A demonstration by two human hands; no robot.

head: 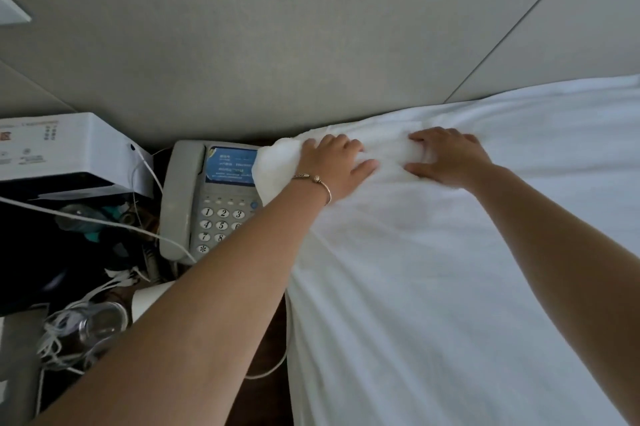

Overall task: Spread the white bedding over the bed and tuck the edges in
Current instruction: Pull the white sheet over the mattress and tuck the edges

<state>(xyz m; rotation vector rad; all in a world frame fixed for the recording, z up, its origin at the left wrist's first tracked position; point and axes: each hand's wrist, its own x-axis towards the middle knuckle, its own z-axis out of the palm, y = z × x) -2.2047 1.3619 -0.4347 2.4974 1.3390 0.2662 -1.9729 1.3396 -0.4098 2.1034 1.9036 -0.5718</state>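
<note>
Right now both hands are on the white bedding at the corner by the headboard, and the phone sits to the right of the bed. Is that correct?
Only the side is wrong: the phone sits left of the bed. The head view shows the left hand and right hand on the bedding at the corner by the headboard.

This looks like a hotel bedroom. A bed (485,287) under plain white bedding (450,235) stands against a grey panelled wall (311,44), and just left of it a grey desk phone (207,203) with a printed info card sits among white cables (104,221).
</note>
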